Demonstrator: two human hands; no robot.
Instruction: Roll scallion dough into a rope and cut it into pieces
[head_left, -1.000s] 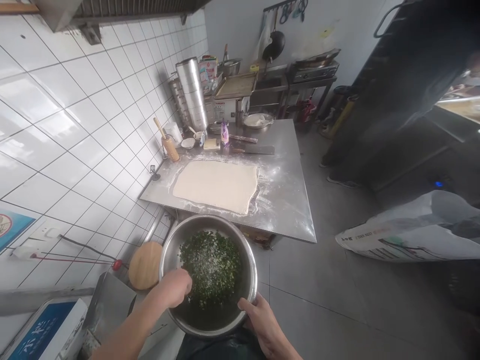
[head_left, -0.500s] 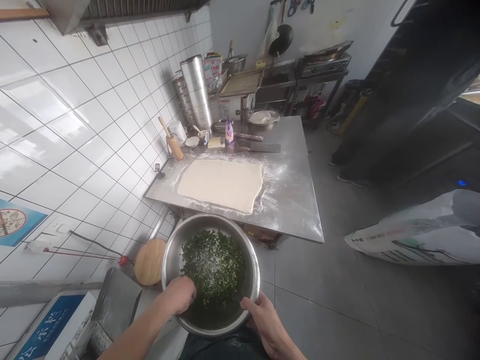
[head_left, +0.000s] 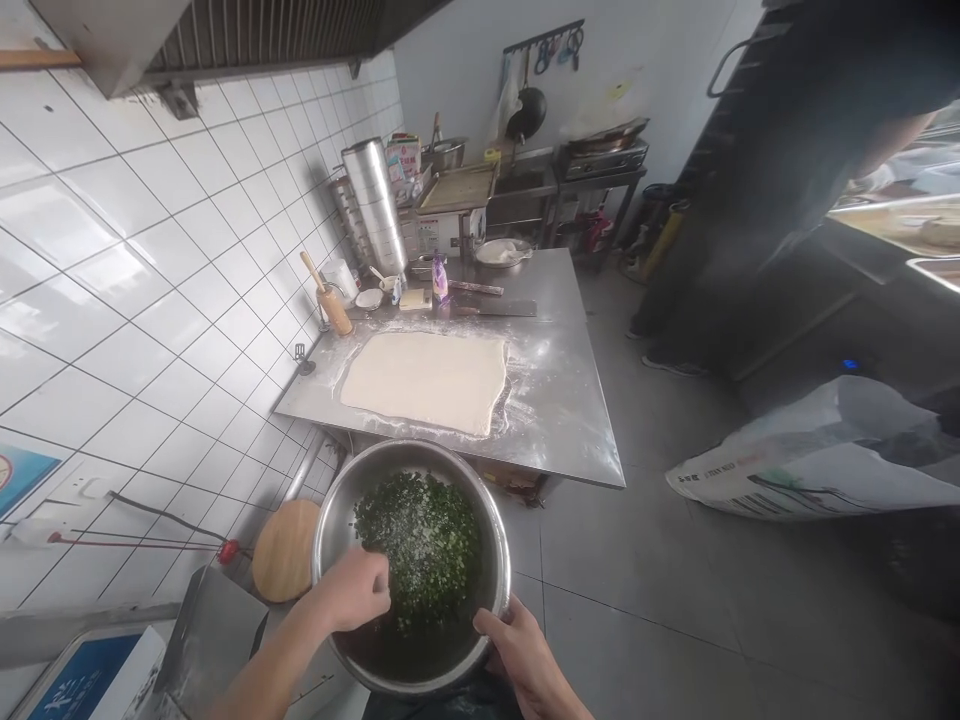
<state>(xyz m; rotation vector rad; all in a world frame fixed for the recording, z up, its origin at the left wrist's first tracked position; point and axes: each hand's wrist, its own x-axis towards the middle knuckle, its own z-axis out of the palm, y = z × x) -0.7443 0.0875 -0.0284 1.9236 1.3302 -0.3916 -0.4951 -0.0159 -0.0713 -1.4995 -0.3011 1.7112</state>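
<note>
A wide steel bowl [head_left: 501, 535] is held low in front of me, its near side close to my body. Inside lie chopped green herbs [head_left: 442, 530], probably scallions, with white powder sprinkled over the middle. My right hand [head_left: 517, 650] grips the bowl's right rim, thumb over the edge and fingers beneath. My left hand [head_left: 360, 590] is curled closed inside the bowl at the left of the greens; whatever its fingers may hold is hidden. Beyond the bowl, a flat rolled-out sheet of dough [head_left: 424, 380] lies on the floured steel table [head_left: 570, 400].
Toward the table's back are a rolling pin [head_left: 334, 310], a purple packet [head_left: 439, 280], a broad-bladed knife [head_left: 510, 308] and a tray-topped box [head_left: 457, 190]. A round wooden board [head_left: 285, 550] stands left of the bowl. Another person [head_left: 720, 220] stands at right, near a large white sack [head_left: 810, 455].
My left hand has risen slightly and moved toward the middle of the bowl, curled into a fist. My right hand keeps its grip on the rim. The whole view has shifted a little.
</note>
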